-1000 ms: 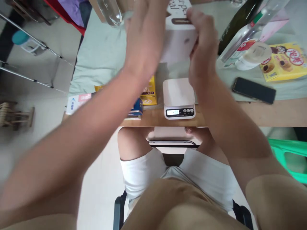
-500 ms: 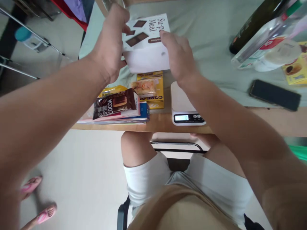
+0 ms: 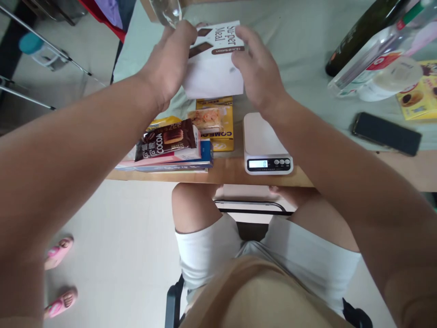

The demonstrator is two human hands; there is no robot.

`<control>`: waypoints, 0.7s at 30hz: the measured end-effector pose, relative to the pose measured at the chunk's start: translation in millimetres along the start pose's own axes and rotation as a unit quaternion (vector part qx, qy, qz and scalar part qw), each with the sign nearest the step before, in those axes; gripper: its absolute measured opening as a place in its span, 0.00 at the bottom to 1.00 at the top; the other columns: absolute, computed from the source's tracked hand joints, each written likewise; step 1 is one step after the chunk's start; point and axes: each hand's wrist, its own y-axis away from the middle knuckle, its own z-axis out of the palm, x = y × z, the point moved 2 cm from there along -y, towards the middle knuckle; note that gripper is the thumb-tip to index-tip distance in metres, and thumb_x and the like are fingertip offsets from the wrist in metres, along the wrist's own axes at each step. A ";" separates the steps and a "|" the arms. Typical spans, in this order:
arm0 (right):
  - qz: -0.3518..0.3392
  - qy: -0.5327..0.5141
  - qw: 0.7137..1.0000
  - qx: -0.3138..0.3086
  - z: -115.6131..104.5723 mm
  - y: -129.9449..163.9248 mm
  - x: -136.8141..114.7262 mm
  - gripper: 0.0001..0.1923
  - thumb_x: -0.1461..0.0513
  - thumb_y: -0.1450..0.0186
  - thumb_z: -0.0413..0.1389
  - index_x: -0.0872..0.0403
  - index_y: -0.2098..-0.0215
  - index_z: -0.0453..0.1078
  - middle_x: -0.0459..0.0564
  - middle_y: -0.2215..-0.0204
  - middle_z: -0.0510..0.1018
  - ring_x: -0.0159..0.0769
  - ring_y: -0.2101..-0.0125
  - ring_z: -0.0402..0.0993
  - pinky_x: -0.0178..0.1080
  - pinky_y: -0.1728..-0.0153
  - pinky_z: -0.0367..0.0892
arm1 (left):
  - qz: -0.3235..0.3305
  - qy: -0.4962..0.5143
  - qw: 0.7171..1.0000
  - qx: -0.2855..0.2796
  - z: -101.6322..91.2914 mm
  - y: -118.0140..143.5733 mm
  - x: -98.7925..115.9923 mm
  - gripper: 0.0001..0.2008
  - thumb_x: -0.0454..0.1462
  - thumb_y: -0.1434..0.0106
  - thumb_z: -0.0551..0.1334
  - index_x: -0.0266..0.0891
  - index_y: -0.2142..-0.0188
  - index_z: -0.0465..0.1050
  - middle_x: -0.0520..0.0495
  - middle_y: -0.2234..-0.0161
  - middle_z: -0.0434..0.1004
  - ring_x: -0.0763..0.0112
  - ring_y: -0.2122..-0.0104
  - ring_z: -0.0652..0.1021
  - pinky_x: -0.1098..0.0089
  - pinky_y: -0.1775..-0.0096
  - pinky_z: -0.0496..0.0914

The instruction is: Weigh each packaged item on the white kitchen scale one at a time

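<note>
A white snack box (image 3: 218,70) printed "Su-per Meal" with dark chocolate pictures is held over the far side of the stack, its printed face towards me. My left hand (image 3: 170,64) wraps its left side, with the fingers mostly hidden behind it. At the right edge, my right hand (image 3: 259,68) has its thumb and index finger against the box. Below it lie a yellow box (image 3: 223,143) with a wrapped snack (image 3: 206,120) on top, and a brown cocoa packet (image 3: 167,139) resting on stacked boxes (image 3: 205,157).
A white kitchen scale (image 3: 264,136) reading 0 stands at the table's front edge. On the right are a phone (image 3: 385,133), a dark bottle (image 3: 362,38), a clear plastic bottle (image 3: 365,64) and a yellow carton (image 3: 418,95). A clear glass (image 3: 167,11) stands behind my left hand. Another person's feet (image 3: 61,303) are at lower left.
My left hand has shifted right and the box has turned slightly. My right thumb and index finger are now spread apart along the box's edge. The other person's feet have moved a little.
</note>
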 end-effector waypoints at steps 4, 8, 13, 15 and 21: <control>-0.031 0.009 0.999 0.018 -25.1 17.4 -0.8 0.27 0.62 0.29 0.50 0.59 0.33 0.64 0.41 0.39 0.75 0.31 0.33 0.67 0.41 0.28 0.56 | -0.029 -0.176 0.983 -0.036 1.0 28.4 36.8 0.21 0.43 0.27 0.54 0.27 0.43 0.68 0.43 0.43 0.66 0.42 0.27 0.56 0.31 0.30 0.43; -0.064 0.003 0.997 0.051 -64.0 70.0 10.6 0.21 0.66 0.29 0.52 0.56 0.38 0.66 0.48 0.36 0.73 0.30 0.33 0.67 0.41 0.25 0.55 | 0.162 -0.357 0.912 -0.118 2.9 85.1 78.1 0.32 0.45 0.30 0.50 0.20 0.35 0.59 0.36 0.38 0.61 0.51 0.29 0.60 0.47 0.28 0.50; -0.001 0.051 0.999 -0.012 -111.0 169.6 56.5 0.20 0.58 0.31 0.57 0.46 0.41 0.70 0.51 0.40 0.74 0.42 0.40 0.73 0.55 0.36 0.72 | 0.304 -0.289 0.874 -0.247 5.2 187.0 80.3 0.42 0.44 0.36 0.61 0.37 0.26 0.50 0.41 0.27 0.56 0.48 0.26 0.58 0.48 0.25 0.54; 0.043 0.046 0.998 0.012 -127.9 200.8 79.5 0.20 0.56 0.32 0.57 0.48 0.42 0.71 0.53 0.42 0.76 0.43 0.42 0.75 0.56 0.38 0.73 | 0.272 -0.232 0.901 -0.247 16.6 212.6 61.0 0.43 0.43 0.37 0.64 0.46 0.25 0.50 0.43 0.27 0.59 0.46 0.28 0.63 0.44 0.28 0.62; 0.069 0.006 0.994 0.087 -170.3 236.5 120.2 0.23 0.49 0.31 0.56 0.49 0.42 0.70 0.56 0.42 0.77 0.41 0.41 0.76 0.51 0.36 0.73 | 0.186 -0.138 0.939 -0.253 134.0 218.9 11.4 0.31 0.48 0.32 0.60 0.43 0.32 0.63 0.40 0.32 0.68 0.53 0.32 0.71 0.53 0.32 0.70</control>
